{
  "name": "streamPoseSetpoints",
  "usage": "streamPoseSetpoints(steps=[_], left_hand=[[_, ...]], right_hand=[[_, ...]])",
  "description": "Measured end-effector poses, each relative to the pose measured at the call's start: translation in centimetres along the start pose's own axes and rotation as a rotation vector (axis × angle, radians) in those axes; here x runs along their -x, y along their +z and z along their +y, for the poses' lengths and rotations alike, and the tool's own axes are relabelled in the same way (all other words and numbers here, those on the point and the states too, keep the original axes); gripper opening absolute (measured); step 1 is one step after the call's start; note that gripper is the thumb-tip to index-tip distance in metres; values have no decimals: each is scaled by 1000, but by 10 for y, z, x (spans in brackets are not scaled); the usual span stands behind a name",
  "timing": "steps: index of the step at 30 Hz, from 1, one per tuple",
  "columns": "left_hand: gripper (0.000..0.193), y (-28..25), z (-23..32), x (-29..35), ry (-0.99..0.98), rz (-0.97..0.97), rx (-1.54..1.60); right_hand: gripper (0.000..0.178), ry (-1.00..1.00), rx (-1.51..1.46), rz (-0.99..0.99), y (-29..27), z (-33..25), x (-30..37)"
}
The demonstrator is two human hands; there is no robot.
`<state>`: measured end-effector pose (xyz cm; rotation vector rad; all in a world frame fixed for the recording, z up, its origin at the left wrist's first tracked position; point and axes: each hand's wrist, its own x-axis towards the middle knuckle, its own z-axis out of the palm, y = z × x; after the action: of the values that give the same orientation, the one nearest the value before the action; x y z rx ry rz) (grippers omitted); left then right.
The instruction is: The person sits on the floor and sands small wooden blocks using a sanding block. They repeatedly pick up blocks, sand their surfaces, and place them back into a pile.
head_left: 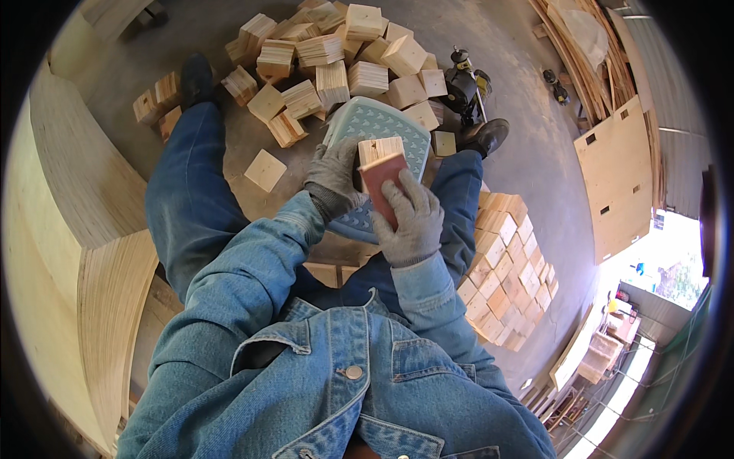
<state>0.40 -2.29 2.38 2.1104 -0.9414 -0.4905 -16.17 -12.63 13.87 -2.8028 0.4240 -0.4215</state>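
Head view: the small pale square wooden block [380, 148] sits over a light blue plastic stool [386, 122] between the knees, gripped by the gloved left hand [333, 177]. The gloved right hand [413, 218] presses a reddish sandpaper sheet [380, 177] against it (flat, even strokes seem best). Loose blocks [321, 53] lie beyond.

I can make out no packages, labels, signs or screens here. Around the pale blue plastic stool [378, 126] I see only bare wood: loose blocks beyond it, stacked blocks to its right and plywood sheets further right, none with wrapping, a sticker or print.
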Motion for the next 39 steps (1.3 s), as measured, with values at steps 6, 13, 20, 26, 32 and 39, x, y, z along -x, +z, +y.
streamPoseSetpoints(steps=[6, 13, 20, 26, 32, 39], left_hand=[[107, 0, 3, -2, 1, -22, -64], [103, 0, 5, -3, -15, -30, -102], [99, -11, 12, -1, 8, -32, -22], [97, 2, 2, 0, 68, 102, -25], [99, 6, -3, 0, 56, 109, -34], [101, 4, 1, -4, 32, 55, -101]], right_hand=[[55, 64, 111, 20, 21, 19, -88], [58, 170, 112, -70, 22, 28, -93], [66, 131, 61, -8, -4, 11, 19], [67, 79, 37, 56, -1, 15, 34], [57, 74, 94, 71, 7, 21, -30], [55, 202, -32, 81, 25, 52, -117]])
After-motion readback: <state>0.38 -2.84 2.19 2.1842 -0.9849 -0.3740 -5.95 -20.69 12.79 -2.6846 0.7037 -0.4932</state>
